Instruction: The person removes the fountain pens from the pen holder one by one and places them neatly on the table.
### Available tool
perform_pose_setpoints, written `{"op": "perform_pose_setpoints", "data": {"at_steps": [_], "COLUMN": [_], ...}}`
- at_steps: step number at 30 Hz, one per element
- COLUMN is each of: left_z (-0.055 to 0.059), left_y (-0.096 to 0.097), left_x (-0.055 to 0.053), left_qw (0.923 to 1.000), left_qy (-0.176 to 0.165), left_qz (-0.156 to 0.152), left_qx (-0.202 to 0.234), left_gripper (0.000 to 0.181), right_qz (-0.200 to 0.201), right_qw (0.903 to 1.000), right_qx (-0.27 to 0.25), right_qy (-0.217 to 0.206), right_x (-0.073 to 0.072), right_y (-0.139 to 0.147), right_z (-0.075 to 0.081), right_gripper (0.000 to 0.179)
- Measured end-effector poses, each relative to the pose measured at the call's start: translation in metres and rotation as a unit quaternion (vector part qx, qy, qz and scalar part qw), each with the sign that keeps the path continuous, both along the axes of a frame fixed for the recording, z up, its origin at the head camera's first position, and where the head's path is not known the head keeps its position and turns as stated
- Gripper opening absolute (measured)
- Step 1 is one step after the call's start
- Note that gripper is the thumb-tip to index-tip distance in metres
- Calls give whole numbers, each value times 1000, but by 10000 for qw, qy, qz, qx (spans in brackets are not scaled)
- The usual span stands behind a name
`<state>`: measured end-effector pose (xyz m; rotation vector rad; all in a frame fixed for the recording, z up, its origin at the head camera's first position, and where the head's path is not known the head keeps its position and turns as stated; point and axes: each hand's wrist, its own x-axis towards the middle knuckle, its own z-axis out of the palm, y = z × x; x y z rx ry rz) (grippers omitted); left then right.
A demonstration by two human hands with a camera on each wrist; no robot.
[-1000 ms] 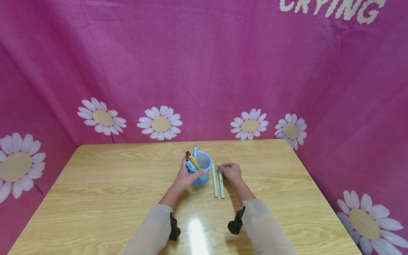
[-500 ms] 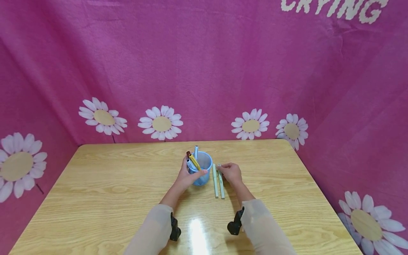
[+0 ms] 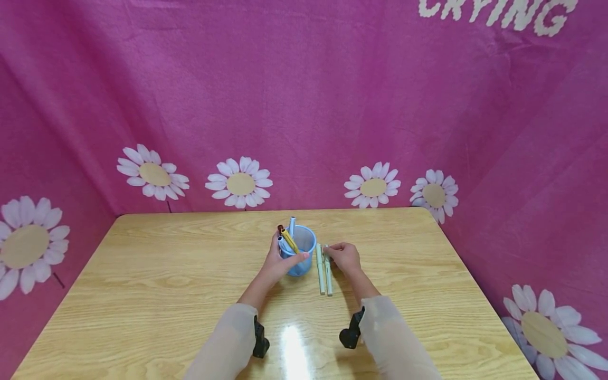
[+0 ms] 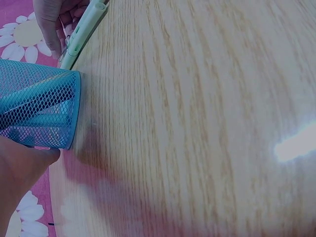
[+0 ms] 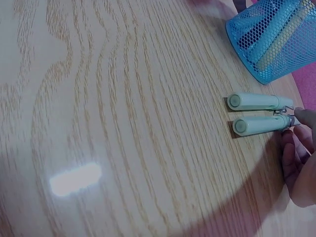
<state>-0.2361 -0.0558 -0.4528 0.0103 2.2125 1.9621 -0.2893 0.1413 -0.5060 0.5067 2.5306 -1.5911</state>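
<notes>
Blue mesh cup is gripped by left hand, apparently to steady it; right hand pinches rightmost green pen by its far end.

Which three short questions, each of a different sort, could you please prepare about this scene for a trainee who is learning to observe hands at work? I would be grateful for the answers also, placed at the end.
1. Count: how many pale green pens lie on the table near the right hand?
2. True or false: the yellow pen stands tilted inside the blue mesh cup.
3. Multiple choice: what holds the blue mesh cup?
A) The left hand
B) The right hand
C) Both hands

Key: 1. Two. 2. True. 3. A.
</notes>
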Motion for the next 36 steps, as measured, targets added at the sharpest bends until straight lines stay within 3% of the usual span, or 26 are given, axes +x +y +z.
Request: {"op": "perform_pose_setpoints", "data": {"at_steps": [9,18,26,36], "left_z": [0,-3,-3,-34], "left_y": [0,-1,-1,1], "left_x": [-1,-3,-4,-19], "left_qw": [10000,10000,10000,9998], "left_qy": [-72,-77,-79,47], "left_qz": [19,19,24,154], "left_qx": [-44,-23,-37,-130], "left_gripper": [101,100,99,98], "right_qz": [18,166,80,88], "right_qw": [9998,9963,9985,9975], "right_qx": [-202,-740,-532,-694], "right_qy": [78,405,67,-51], "right_x": [0,0,3,2], "right_y": [4,12,7,1], "right_z": [2,-4,5,5], "right_gripper": [28,24,22,22]}}
